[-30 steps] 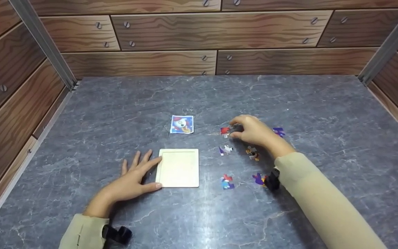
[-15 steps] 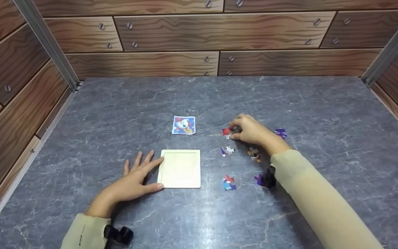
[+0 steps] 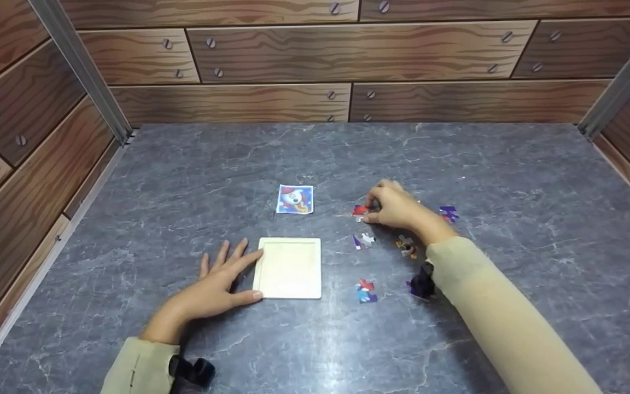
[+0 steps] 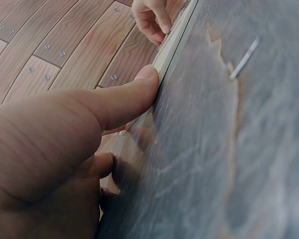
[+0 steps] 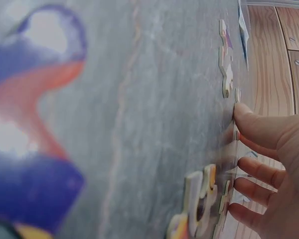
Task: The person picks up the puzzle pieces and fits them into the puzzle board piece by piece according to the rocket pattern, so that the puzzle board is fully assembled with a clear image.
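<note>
My left hand [image 3: 211, 293] lies at the left edge of a pale square puzzle tray [image 3: 290, 271]; its thumb and index fingertip touch that edge and the other fingers are spread on the table. Farther right, my right hand [image 3: 397, 210] pinches a red-and-white puzzle piece [image 3: 360, 210] lying on the table, between thumb and index finger. The hand covers part of this piece. In the right wrist view a white-and-purple puzzle piece [image 5: 226, 74] lies near the thumb. A brown-and-orange puzzle piece [image 3: 406, 247] is beside the right wrist.
A small picture card [image 3: 295, 199] of a cartoon dog lies behind the tray. A red-and-blue puzzle piece [image 3: 367, 293] lies to the tray's right, and a purple one [image 3: 448, 213] beyond my right wrist. Another purple piece [image 3: 409, 284] is mostly hidden under the black wrist camera [image 3: 423, 282].
My right hand has shifted slightly left, its thumb and index finger drawing in on the red-and-white puzzle piece. The head view has shifted a little. My left hand stays at the tray.
</note>
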Demonstrator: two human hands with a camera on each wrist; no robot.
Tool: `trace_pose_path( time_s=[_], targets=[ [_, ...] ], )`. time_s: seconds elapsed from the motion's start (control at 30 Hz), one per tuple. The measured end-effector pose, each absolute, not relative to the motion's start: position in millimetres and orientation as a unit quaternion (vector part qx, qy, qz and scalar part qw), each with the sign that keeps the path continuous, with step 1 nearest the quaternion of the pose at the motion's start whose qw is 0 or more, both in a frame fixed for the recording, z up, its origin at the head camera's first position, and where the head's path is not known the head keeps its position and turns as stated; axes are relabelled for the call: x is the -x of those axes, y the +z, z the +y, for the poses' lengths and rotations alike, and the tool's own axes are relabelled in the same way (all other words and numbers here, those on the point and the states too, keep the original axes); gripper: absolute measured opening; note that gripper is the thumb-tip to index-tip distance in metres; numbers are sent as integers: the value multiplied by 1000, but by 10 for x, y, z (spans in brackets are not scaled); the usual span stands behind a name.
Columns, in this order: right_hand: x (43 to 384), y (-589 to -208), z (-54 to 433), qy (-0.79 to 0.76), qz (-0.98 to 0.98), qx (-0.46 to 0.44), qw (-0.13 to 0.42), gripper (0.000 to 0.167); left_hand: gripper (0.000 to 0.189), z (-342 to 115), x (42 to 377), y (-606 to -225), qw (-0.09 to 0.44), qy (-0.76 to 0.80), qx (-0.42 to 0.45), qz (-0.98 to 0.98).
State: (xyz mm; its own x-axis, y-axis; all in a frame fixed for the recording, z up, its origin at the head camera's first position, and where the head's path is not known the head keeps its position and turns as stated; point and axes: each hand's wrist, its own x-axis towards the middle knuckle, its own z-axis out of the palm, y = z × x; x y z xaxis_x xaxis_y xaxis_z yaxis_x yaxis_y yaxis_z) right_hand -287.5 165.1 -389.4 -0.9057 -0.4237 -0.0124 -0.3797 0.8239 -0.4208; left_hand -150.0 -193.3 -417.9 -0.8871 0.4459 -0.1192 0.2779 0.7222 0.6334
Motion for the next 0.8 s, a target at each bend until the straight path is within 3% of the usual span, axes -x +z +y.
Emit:
trace_pose_path(
  time_s=[0.8],
  targets=[
    [2788, -3841, 1646, -289, 915, 281, 12, 28, 77, -1927, 1498, -4181, 130, 313, -193, 921]
  ],
)
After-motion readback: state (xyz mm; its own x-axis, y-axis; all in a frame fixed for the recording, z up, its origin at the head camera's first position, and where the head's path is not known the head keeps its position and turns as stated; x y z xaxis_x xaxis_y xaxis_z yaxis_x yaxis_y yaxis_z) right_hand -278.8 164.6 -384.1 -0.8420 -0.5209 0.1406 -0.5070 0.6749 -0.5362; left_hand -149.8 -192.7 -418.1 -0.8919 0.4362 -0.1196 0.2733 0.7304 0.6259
